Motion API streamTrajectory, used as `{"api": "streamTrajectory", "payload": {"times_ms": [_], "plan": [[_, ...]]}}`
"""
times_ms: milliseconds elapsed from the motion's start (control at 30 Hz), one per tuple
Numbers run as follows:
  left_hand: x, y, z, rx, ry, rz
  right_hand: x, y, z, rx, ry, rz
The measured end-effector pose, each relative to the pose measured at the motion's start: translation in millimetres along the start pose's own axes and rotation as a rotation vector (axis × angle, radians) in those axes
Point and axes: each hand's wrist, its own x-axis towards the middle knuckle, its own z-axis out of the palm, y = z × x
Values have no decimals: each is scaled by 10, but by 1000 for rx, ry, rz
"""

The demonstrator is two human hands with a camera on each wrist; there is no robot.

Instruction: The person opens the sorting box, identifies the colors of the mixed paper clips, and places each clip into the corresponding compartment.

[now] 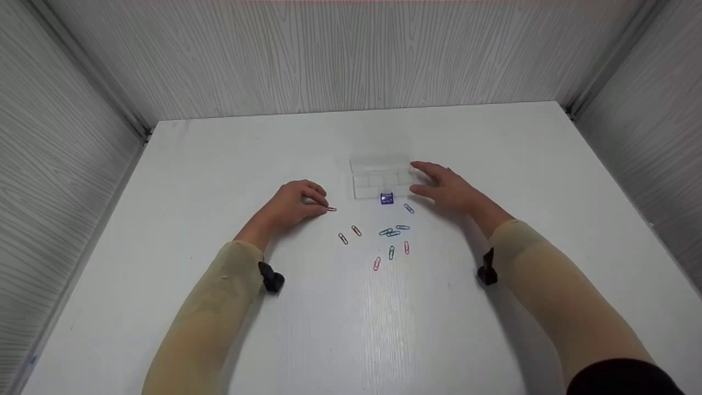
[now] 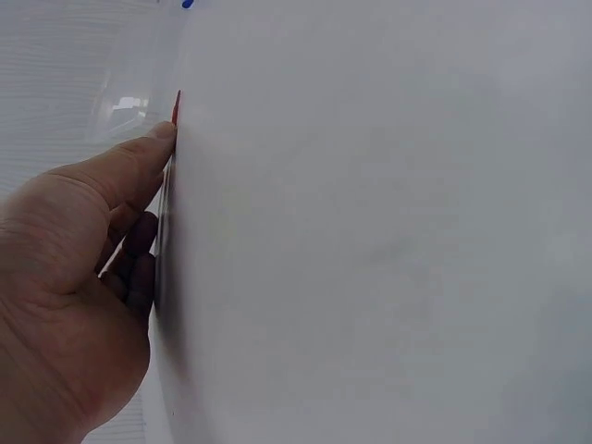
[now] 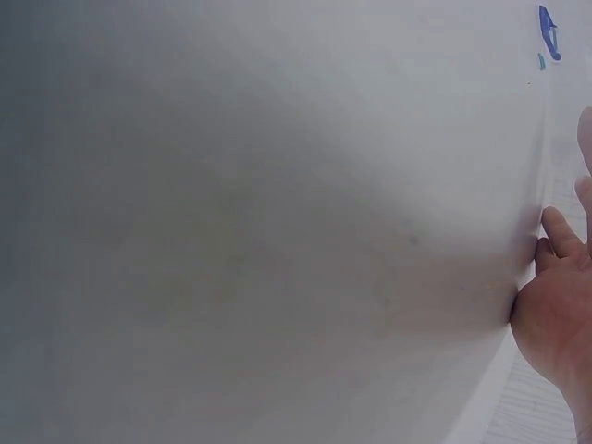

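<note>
A red paper clip [image 1: 332, 209] [image 2: 177, 106] is pinched between the thumb and fingers of my left hand [image 1: 293, 206] [image 2: 88, 231], low over the table. To its right a clear plastic box [image 1: 355, 187] with small compartments lies with its lid [image 1: 378, 161] swung back. A blue-purple latch [image 1: 387, 198] [image 3: 549, 35] marks the box's front edge. My right hand [image 1: 451, 187] [image 3: 560, 319] is at the box's right side, its fingers spread and fingertips right at the edge, holding nothing.
Several loose paper clips lie in front of the box: two dark red ones [image 1: 356, 230] on the left, green and blue ones [image 1: 390, 232] in a small cluster, pink ones [image 1: 377, 264] nearer me. A blue clip [image 1: 409, 208] lies near the latch. Wood-grained panels [image 1: 351, 55] enclose the white table.
</note>
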Motion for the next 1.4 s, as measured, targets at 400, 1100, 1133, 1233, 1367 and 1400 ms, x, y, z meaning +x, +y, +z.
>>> {"api": "streamTrajectory", "payload": {"times_ms": [400,1100,1133,1233,1367,1400], "plan": [[42,-1,0,37,-24,22,6,9,-10,2,0,12],[108,84,8,-3,16,-62,53,27,-17,10,-4,12],[120,100,7,-15,24,-71,55,33,-13,7,-4,12],[161,158,-4,-53,54,-78,58,47,-5,4,-4,10],[246,225,-7,-89,98,-62,52,49,0,11,-8,20],[274,242,-3,-93,109,-55,50,49,1,12,-7,21]]}}
